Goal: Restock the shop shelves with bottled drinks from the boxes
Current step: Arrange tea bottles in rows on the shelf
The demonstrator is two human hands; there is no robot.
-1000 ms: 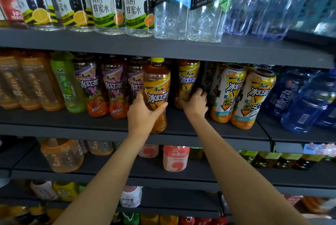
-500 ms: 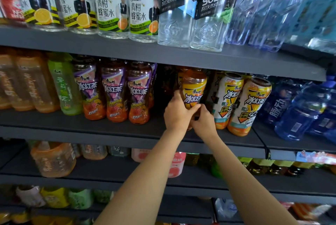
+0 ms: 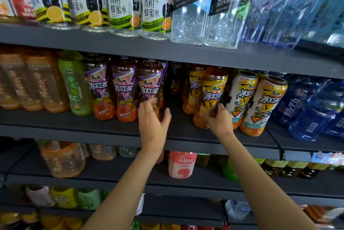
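Restocking the middle shelf. The right hand grips the lower body of a yellow-labelled iced tea bottle, which leans to the right at the shelf front, just beside a row of taller yellow-and-white bottles. The left hand is spread, fingers loosely extended and holding nothing, in front of the nearest purple-labelled bottle; whether it touches that bottle cannot be told.

Handling, as judged: a full plastic bottle is moderately heavy and fairly stiff, and its glossy sleeve may slip. A hold low on the body, as here, suits sliding the base along the shelf; a hold at mid-body would steady it better if lifted.

Obscured: the bottle's cap is lost in shadow under the upper shelf; the gap behind it is dark, so the depth of stock there is unclear. Left-hand bottles are blurred. No boxes are in view.
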